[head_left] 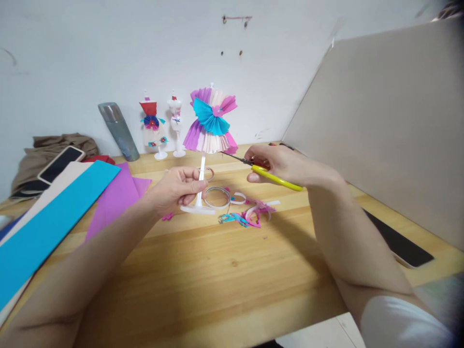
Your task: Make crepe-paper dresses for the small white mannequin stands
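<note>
Head view: a white dress form [201,180] stands at centre frame, wearing a pleated paper dress [210,143] in purple, cream, pink and blue, with a blue bow across its middle. The left hand [185,186], left of centre, is closed around the form's thin stem, thumb to the front, above the flat base; whether that base bears on the wooden table [203,270] or is slightly raised cannot be determined. The right hand [273,162], right of centre, grips yellow-handled scissors [278,179], their dark blades directed left, the tip just beside the dress hem; contact between tip and paper cannot be confirmed. Below the scissors lie a roll of tape [218,207] and a tangle of blue and pink paper scraps [253,213]. Upper left of centre, two smaller dress forms stand before the wall, one in red and cream [149,123], the other largely white [176,123]. A metallic flask [121,133] leans to their left. Lower left, a long blue sheet [61,222] overlaps purple paper [112,203]; beyond these, a phone [61,165] rests against brown cloth [68,145]. A dark, flat device [402,241] lies at the right, partly behind the right forearm.
</note>
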`<action>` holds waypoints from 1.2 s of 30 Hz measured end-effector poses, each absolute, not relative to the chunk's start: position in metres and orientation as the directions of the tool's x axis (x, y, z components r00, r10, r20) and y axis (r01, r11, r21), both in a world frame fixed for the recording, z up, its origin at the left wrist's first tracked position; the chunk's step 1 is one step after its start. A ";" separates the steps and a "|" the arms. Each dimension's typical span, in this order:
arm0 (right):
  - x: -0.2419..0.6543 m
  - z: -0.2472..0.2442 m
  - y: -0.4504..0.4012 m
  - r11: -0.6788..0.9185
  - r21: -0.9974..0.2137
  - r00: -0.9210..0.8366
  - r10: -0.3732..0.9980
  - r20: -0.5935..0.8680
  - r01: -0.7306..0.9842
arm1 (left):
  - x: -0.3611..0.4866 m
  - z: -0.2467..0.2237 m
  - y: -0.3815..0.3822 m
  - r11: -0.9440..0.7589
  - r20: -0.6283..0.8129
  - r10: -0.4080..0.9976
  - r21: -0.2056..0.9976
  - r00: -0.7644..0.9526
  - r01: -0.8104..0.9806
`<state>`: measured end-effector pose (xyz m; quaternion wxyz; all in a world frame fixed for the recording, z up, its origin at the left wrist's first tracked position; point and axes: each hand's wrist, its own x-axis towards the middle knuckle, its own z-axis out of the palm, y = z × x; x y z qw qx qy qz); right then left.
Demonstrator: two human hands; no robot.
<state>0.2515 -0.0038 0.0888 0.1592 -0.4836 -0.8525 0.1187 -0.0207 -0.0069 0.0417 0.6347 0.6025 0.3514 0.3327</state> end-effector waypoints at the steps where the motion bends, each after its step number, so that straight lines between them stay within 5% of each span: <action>1: 0.252 0.088 -0.003 0.506 -0.357 -0.483 0.861 0.158 0.785 | -0.021 0.041 -0.007 0.050 -0.042 0.847 0.999 0.530 0.000; 36: 0.254 0.080 0.008 0.456 -0.405 -0.435 0.888 0.148 0.793 | -0.019 0.041 -0.008 0.071 -0.065 0.842 0.997 0.535 0.009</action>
